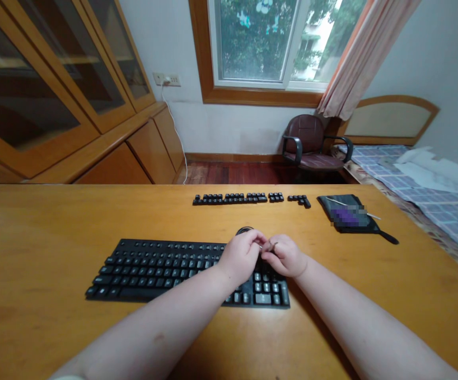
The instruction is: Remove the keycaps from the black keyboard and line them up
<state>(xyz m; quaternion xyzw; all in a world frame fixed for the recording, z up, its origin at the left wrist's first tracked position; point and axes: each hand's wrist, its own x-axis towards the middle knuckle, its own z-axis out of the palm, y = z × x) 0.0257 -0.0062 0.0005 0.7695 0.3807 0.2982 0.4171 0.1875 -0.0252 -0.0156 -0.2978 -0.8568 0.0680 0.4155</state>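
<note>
A black keyboard (153, 269) lies on the table, and small switch posts show along its top rows. Over its upper right part, my left hand (240, 257) and my right hand (286, 255) meet at the fingertips. Both are closed, fingers pinched together around something small that I cannot make out. A thin brownish bit (275, 244) shows at the fingers of my right hand. Behind my left hand, a round black object (245, 230) is partly hidden. Farther back, black keycaps (234, 199) stand lined up in groups of two rows.
A black zip pouch (355, 228) with a wrist strap lies on the right of the wooden table (34, 237), a thin pale stick (373, 216) on it. Beyond the table are an office chair (308, 137), a bed (446, 195) and a glass-door cabinet (105, 124).
</note>
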